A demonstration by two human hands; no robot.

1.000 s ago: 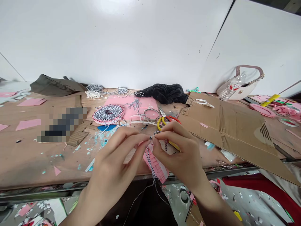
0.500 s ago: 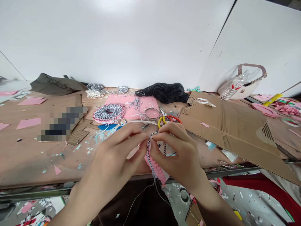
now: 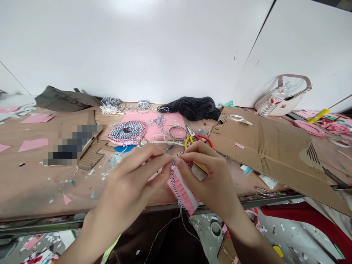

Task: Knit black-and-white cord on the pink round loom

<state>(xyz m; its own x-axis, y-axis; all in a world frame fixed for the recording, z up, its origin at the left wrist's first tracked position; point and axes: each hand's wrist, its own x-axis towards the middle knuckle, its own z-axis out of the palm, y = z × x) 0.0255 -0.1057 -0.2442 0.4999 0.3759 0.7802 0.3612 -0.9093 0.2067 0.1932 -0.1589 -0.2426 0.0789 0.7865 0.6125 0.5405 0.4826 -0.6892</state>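
Note:
My left hand (image 3: 132,183) and my right hand (image 3: 211,179) meet at the table's front edge. Together they pinch a black-and-white twisted string (image 3: 173,178) at the top rim of a pink slotted card disc (image 3: 183,192), which stands on edge between them. The string runs down the disc's face and its loose ends hang below the table. A finished pink disc wound with the same string (image 3: 126,132) lies further back. Yellow and red scissors (image 3: 196,139) lie just behind my right hand.
A large brown cardboard sheet (image 3: 275,146) slopes over the right side. A black cloth (image 3: 192,107), string bundles (image 3: 112,104), a pink sheet (image 3: 165,123), a metal ring (image 3: 177,132) and a tape roll (image 3: 238,118) sit toward the back. A bag with a bottle (image 3: 280,97) leans at the wall.
The pink disc has turned slightly in my hands and both fingertips have shifted a little left along its rim, still pinching the string.

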